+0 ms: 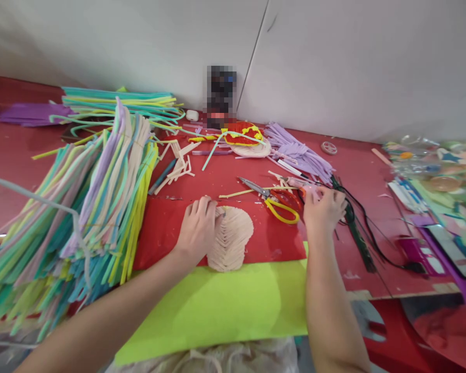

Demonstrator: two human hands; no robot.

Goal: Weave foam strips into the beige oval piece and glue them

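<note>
Panel (236,235) of cream fuzzy strands, single, lobed and ribbed like a leaf, lies near the middle of the table's front edge, its lower tip overlapping one lime-green sheet (221,305) draped over that edge, the rest on one glossy red sheet (159,235). Two hands work here. The left hand (197,228), fingers bent close together, rests at the panel's left edge; whether it pinches or presses cannot be told. The right hand (328,207) is closed around one pink plastic tool (314,192), part hidden by the fingers, with a black cord (367,223) running nearby toward the table's right side.

Between panel and tool lies one pair of scissors (274,199) with one yellow and one red handle, blades toward the back edge. Along the back edge sit one bundle of lilac strands (301,155), one clear round reel (329,148), one small white case (192,115) and one red-and-yellow piece (243,134). Multicoloured fuzzy strands (101,197), too many to count, heap across the left side. Clear plastic packets (419,168) crowd the right. The red table (225,173) meets a pale grey wall (140,46) crossed by one dark seam.
</note>
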